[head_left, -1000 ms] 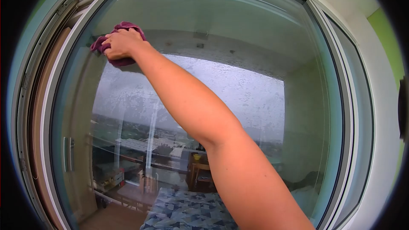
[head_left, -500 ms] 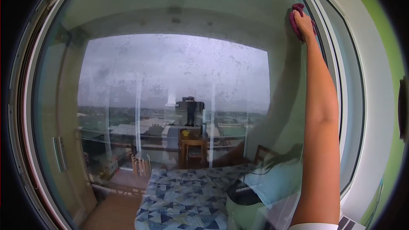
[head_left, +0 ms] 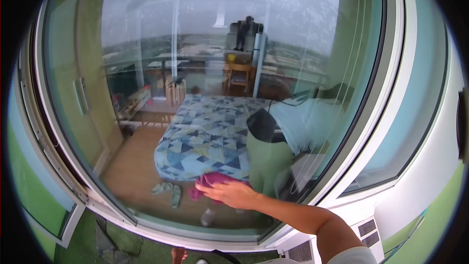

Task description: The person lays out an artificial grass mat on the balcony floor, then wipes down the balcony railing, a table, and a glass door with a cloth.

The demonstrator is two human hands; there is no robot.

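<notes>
My right hand (head_left: 229, 194) presses a dark pink cloth (head_left: 215, 179) against the lower part of a large glass pane (head_left: 312, 10). Its fingers lie together over the cloth, pointing left, and the forearm comes in from the lower right. The cloth is bunched, with folds showing above and left of the hand. At the bottom edge, a small skin-toned part (head_left: 179, 254) shows, perhaps my left hand; its fingers are too unclear to read.
A pale frame (head_left: 391, 78) surrounds the pane. Through the glass appear a bed with a blue triangle-patterned cover (head_left: 205, 132) and green slippers (head_left: 176, 197) on a wooden floor. Reflections of sky and railing overlap it. Green flooring (head_left: 122, 239) lies below the frame.
My right hand has brought the cloth from the pane's upper right down to its lower middle. The view has tilted downward, bringing the bottom frame and green flooring into sight.
</notes>
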